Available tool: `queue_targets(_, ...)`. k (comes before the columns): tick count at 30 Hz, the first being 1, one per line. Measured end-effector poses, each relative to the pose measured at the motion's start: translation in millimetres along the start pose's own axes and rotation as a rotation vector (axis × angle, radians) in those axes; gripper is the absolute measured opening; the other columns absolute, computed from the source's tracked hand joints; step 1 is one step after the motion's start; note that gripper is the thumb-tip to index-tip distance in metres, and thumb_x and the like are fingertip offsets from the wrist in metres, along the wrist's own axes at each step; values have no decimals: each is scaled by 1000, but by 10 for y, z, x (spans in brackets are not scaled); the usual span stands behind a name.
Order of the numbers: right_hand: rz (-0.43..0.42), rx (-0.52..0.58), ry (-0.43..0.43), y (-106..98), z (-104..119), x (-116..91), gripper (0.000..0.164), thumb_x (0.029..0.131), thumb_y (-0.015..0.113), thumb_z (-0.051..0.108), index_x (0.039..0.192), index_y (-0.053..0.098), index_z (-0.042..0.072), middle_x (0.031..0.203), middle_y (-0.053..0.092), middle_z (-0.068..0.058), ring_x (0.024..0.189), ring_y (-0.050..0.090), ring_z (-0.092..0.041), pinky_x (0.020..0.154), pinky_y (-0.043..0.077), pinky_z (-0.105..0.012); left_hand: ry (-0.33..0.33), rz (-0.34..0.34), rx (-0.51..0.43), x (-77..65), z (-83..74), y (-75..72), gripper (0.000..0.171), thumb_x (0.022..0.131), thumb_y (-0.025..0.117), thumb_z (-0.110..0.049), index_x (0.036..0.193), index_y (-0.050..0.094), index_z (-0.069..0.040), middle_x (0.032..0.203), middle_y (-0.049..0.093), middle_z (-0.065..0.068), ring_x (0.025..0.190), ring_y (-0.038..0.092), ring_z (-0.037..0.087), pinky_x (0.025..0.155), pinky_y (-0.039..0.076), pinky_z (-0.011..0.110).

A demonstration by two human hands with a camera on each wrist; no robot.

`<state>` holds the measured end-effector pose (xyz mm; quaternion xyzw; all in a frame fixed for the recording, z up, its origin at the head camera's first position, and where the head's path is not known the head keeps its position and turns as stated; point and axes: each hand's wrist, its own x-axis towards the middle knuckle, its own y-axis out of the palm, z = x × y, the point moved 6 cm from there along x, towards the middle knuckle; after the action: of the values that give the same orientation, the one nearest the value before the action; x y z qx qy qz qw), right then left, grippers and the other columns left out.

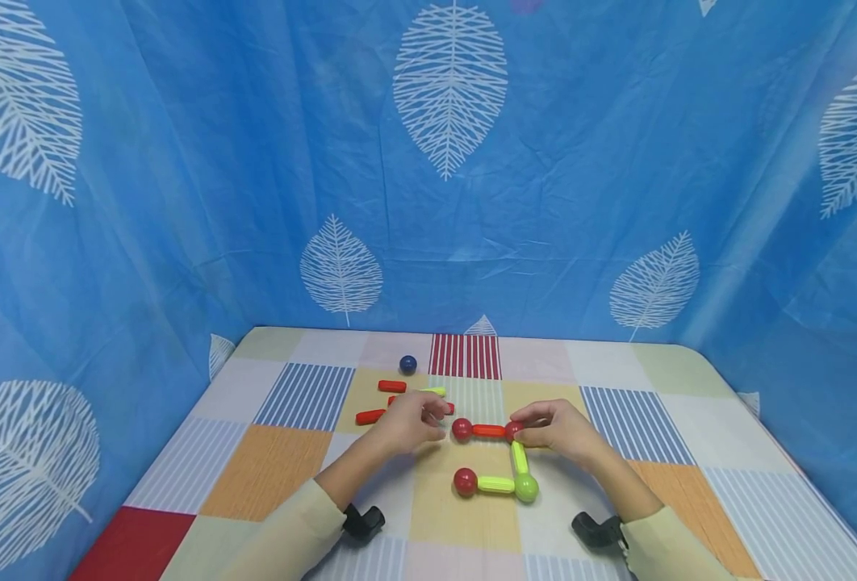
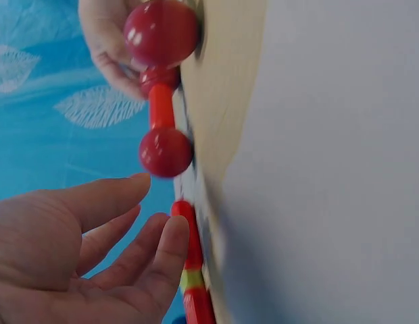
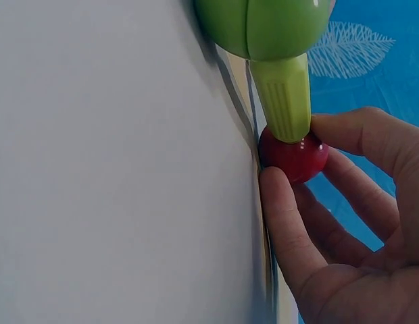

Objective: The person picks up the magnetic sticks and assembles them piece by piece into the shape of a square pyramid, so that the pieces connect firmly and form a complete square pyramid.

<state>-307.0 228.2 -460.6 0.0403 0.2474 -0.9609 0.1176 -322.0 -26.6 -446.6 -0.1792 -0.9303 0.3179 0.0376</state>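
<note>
A U-shaped chain of balls and rods lies on the patchwork cloth. Its far side is a red rod (image 1: 489, 431) between a red ball (image 1: 461, 429) and a red corner ball (image 3: 297, 156). From that corner a yellow-green rod (image 1: 519, 457) runs to a green ball (image 1: 526, 487); another yellow-green rod (image 1: 496, 484) ends in a red ball (image 1: 465, 482). My right hand (image 1: 561, 434) pinches the red corner ball between thumb and fingers. Left of the chain, my left hand (image 1: 412, 421) holds nothing, its fingers loosely bent and apart from the nearest red ball (image 2: 166, 152).
Beyond and beside the left hand lie loose red rods (image 1: 392, 386) and a yellow-green rod (image 1: 436, 391), some partly hidden by the hand. A dark blue ball (image 1: 408, 365) sits farther back. Blue curtains with white leaf prints (image 1: 450, 89) surround the table's back and sides.
</note>
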Motion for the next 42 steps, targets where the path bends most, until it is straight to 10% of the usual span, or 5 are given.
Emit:
queue_targets(12, 19, 12, -10, 13, -17, 7, 30, 85, 81, 10, 114, 76, 6, 110, 74, -10, 96, 66, -20, 79, 61, -31, 61, -88, 165, -65, 166, -444, 23, 87, 79, -4, 109, 75, -7, 98, 70, 6, 85, 59, 16, 76, 56, 30)
queue_targets(20, 25, 10, -23, 9, -21, -5, 31, 85, 80, 9, 115, 75, 4, 110, 74, -10, 94, 67, -19, 78, 62, -31, -84, -127, 184, -50, 378, -687, 19, 88, 77, -4, 107, 75, -8, 100, 66, 6, 85, 57, 20, 67, 55, 27)
queue_targets(26, 15, -2, -26, -5, -31, -14, 31, 85, 81, 9, 115, 75, 4, 109, 74, -10, 94, 68, -19, 78, 62, -31, -192, -89, 164, -46, 539, -736, 21, 86, 80, -5, 105, 73, -9, 102, 65, 6, 88, 58, 22, 68, 57, 28)
queue_targets(42, 13, -23, -33, -10, -28, -18, 33, 85, 81, 10, 116, 74, 4, 109, 76, -10, 96, 68, -18, 78, 61, -29, -182, -9, 218, -40, 619, -704, 33, 82, 79, 3, 112, 75, -11, 98, 66, 4, 88, 56, 21, 69, 58, 29)
